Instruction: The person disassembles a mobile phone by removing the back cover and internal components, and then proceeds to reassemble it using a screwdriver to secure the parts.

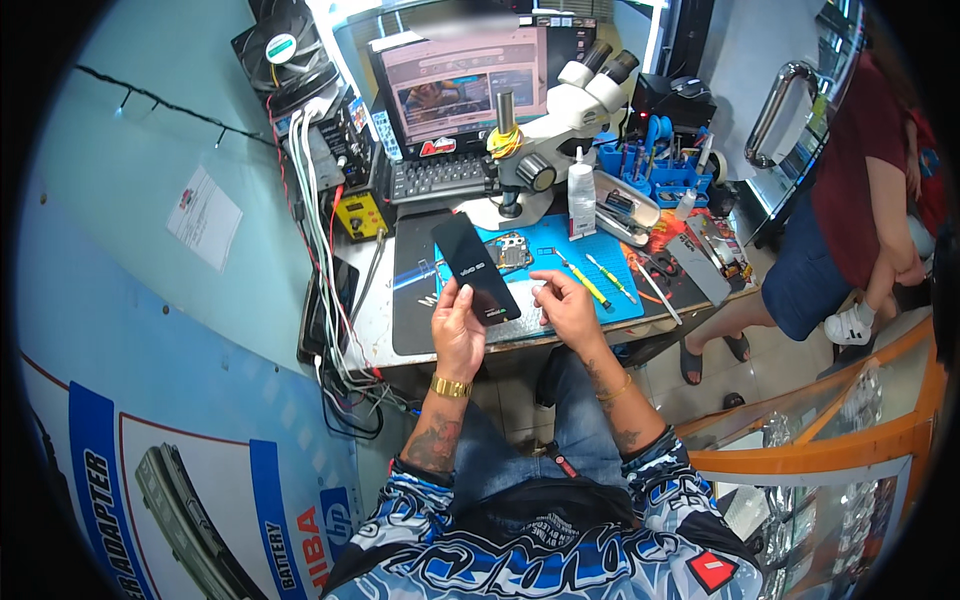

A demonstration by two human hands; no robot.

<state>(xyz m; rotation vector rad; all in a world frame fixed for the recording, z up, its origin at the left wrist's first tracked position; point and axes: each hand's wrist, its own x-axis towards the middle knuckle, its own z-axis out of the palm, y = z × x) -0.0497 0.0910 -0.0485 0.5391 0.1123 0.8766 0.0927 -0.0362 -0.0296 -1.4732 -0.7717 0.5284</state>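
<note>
Left hand (457, 330) gripping phone (474, 262), right hand (571, 312) curled

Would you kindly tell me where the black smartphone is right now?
In the head view, the black smartphone is in the left hand, near the picture's centre, below the microscope and left of the right hand.

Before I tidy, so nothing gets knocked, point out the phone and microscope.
Phone (475, 263), head view: middle of its dark screen.
Microscope (562, 126), head view: white arm below the eyepieces.
</note>
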